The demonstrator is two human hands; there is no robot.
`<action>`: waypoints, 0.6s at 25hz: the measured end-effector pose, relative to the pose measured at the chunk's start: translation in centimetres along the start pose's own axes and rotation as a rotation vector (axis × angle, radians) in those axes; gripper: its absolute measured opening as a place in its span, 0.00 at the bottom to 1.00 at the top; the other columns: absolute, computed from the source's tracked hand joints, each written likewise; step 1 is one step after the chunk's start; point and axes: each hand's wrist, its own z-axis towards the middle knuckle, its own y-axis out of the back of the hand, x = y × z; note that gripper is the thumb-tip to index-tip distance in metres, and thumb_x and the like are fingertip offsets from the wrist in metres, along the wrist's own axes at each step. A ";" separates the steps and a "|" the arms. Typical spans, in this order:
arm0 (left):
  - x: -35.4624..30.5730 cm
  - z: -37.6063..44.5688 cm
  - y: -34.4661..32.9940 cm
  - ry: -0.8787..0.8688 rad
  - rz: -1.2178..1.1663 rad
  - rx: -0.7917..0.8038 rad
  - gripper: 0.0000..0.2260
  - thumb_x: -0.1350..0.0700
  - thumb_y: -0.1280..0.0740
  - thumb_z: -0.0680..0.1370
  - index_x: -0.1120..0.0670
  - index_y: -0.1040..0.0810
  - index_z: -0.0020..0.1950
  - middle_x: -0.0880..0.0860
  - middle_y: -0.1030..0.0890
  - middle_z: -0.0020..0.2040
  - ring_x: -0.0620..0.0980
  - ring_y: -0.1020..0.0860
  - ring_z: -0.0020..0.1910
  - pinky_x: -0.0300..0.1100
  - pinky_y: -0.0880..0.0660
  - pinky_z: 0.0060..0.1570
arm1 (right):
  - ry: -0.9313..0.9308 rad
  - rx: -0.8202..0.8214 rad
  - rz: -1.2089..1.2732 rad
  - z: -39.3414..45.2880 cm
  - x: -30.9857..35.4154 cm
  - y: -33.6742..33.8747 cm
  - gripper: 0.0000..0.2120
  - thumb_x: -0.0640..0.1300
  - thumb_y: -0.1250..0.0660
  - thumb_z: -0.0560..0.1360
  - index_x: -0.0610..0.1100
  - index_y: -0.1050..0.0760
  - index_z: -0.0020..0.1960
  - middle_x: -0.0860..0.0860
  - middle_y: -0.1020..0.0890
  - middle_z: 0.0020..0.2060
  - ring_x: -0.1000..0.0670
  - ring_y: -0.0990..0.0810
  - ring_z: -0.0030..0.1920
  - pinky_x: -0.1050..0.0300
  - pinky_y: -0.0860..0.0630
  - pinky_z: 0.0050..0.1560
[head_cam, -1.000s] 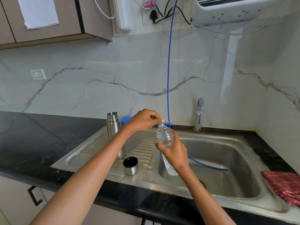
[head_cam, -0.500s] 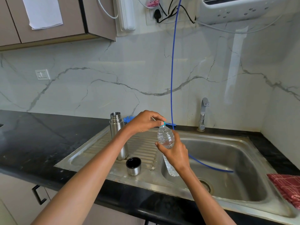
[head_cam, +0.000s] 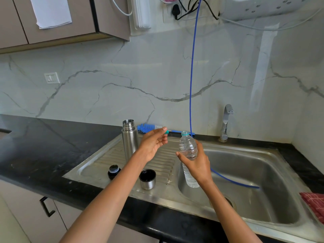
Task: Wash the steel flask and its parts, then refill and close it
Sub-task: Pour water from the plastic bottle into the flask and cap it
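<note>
Flask [head_cam: 130, 139] upright — just left of hands [head_cam: 152, 144].

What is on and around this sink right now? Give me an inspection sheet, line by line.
Surface: steel drainboard set in a black counter.
Job's things: open steel flask upright; cup lid mouth up; black stopper beside it; uncapped water bottle.
Clutter: blue bottle brush; red cloth.
Hands: left hand pinches teal cap; right hand grips the bottle.
Cables: blue hose hangs into the sink basin; black plug leads at top.
Surroundings: marble wall, tap, cabinets.
</note>
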 end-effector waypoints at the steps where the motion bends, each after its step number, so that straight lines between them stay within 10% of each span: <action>1: 0.6 0.3 0.4 -0.009 0.061 -0.007 0.09 0.58 0.24 0.76 0.59 0.20 0.52 0.57 0.17 0.46 0.50 0.19 0.43 0.40 0.18 0.43 | -0.008 -0.003 0.007 0.0 -0.2 0.1 0.31 0.61 0.22 0.69 0.56 0.31 0.67 0.62 0.17 0.49 0.62 0.19 0.49 0.59 0.23 0.51; 7: 4.9 3.7 2.7 -0.117 1.082 -0.078 0.11 0.52 0.23 0.75 0.53 0.23 0.46 0.48 0.21 0.40 0.47 0.22 0.39 0.43 0.25 0.42 | -0.049 0.039 -0.022 -0.2 -1.8 0.4 0.33 0.61 0.22 0.69 0.55 0.32 0.68 0.61 0.19 0.50 0.57 0.19 0.50 0.56 0.24 0.51; 11: 6.8 5.0 3.4 -0.129 1.570 0.105 0.23 0.46 0.29 0.79 0.49 0.28 0.73 0.52 0.16 0.60 0.55 0.19 0.59 0.50 0.23 0.59 | -0.071 0.060 -0.058 -0.1 -2.5 0.1 0.39 0.67 0.24 0.67 0.55 0.34 0.72 0.56 0.18 0.58 0.51 0.19 0.57 0.51 0.22 0.56; 15: 7.7 5.5 4.1 -0.126 1.847 0.173 0.25 0.43 0.32 0.81 0.48 0.29 0.76 0.52 0.20 0.68 0.56 0.23 0.68 0.51 0.25 0.63 | -0.086 0.071 -0.063 -0.1 -2.9 0.1 0.39 0.67 0.24 0.67 0.55 0.34 0.72 0.55 0.18 0.59 0.51 0.18 0.57 0.52 0.22 0.56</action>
